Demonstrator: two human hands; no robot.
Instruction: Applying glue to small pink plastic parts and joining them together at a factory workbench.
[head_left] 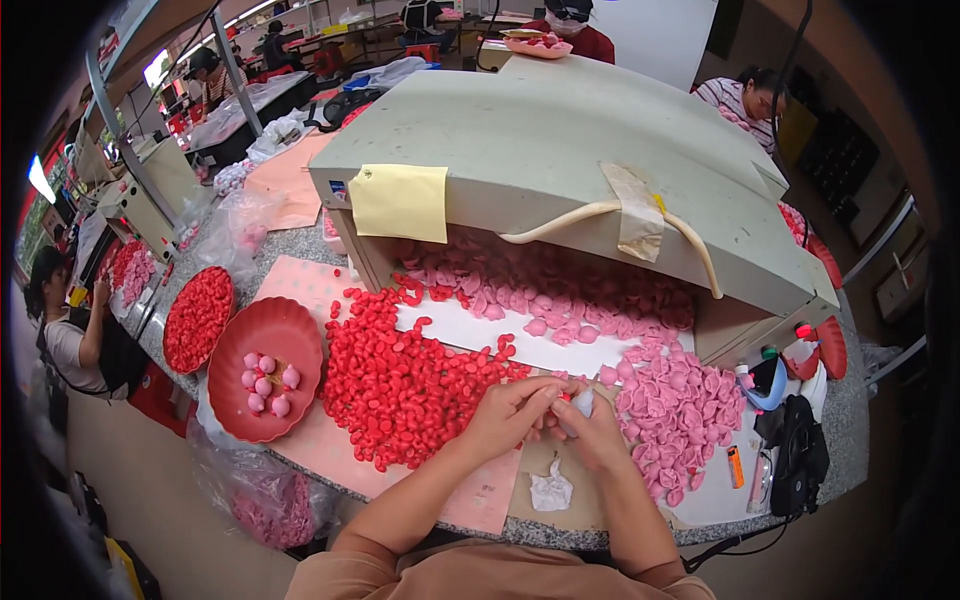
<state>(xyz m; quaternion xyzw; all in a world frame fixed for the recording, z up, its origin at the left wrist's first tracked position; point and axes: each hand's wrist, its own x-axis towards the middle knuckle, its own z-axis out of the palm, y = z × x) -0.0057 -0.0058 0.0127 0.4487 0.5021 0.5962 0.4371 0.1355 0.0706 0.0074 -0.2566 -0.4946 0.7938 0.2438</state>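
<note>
Hands meeting at the near table edge: left hand (510,408) and right hand (590,432) pinch together on a small pink-and-red piece (566,396), held between the red heap (400,380) at left and pink heap (680,410) at right for easy reach.

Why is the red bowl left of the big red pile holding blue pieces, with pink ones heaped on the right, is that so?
Not quite. The head view shows the red bowl left of the red pile holding pink pieces, not blue. The pink heap does lie on the right.
</note>
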